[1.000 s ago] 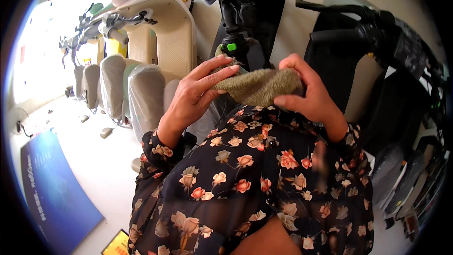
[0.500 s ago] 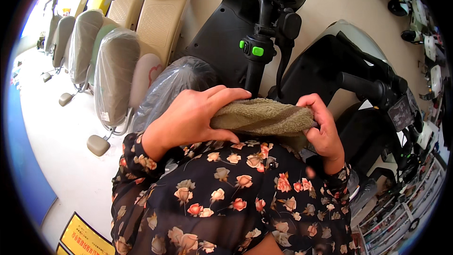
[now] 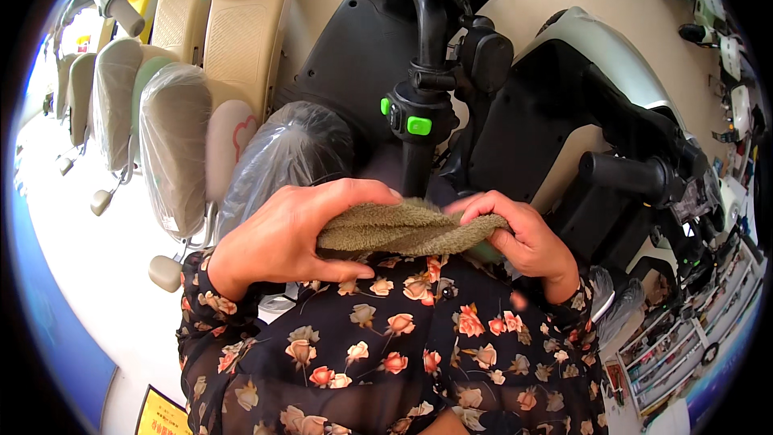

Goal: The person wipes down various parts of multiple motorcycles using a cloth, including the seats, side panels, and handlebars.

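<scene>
A folded olive-green towel [image 3: 394, 228] stretches between my two hands, close in front of my flowered blouse. My left hand [image 3: 282, 234] wraps the towel's left end, with the thumb along its near side and the fingers on the far side. At the other end, my right hand [image 3: 519, 234] pinches the cloth between thumb and bent fingers. Just beyond the towel stands the black handlebar grip [image 3: 419, 165] of a scooter, with bright green buttons [image 3: 419, 126] on its switch housing. The grip's lower end is hidden behind the towel.
Left of the handlebar is a black seat under clear plastic [image 3: 294, 149]. Several more scooters with wrapped beige seats [image 3: 173, 149] line the left side. Another scooter's black handle grip [image 3: 620, 177] juts out at the right. A shelf rack [image 3: 684, 354] stands at the lower right.
Both hands and the towel have shifted left and lower in the view. My right fingers have moved inward over the cloth, closer to the left hand. The whole view has shifted slightly.
</scene>
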Motion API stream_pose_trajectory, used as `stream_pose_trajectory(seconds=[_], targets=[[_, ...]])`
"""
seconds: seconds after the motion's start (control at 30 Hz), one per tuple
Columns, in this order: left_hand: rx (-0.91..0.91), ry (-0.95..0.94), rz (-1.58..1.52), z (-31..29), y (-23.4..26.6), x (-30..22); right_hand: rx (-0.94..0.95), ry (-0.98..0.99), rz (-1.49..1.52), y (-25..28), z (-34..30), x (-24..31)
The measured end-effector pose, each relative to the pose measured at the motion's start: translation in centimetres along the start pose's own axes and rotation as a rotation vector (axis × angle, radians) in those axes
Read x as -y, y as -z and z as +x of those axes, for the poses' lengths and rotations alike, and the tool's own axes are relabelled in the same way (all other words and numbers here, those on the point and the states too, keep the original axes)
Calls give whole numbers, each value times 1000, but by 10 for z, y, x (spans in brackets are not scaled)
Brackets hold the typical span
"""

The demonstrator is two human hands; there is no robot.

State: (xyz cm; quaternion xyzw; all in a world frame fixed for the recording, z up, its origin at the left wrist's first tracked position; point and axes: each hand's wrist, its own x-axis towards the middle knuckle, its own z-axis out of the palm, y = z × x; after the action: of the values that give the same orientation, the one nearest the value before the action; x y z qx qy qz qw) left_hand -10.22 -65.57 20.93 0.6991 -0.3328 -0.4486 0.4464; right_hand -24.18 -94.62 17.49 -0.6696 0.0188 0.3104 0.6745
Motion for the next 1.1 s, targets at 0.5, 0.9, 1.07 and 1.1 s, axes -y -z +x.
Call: stream_pose_trajectory(seconds=[0.5, 0.9, 1.07, 1.1], targets=[[-264, -91, 105, 47, 51, -35, -414, 397, -59, 6, 20, -13], [-341, -32, 1049, 106, 30, -52, -697, 185, -812, -15, 29, -15], [-464, -159, 1154, 120, 43, -55, -872, 267, -909, -21, 62, -4], [-480, -224, 1157, 123, 43, -55, -910, 300, -871, -21, 64, -7]])
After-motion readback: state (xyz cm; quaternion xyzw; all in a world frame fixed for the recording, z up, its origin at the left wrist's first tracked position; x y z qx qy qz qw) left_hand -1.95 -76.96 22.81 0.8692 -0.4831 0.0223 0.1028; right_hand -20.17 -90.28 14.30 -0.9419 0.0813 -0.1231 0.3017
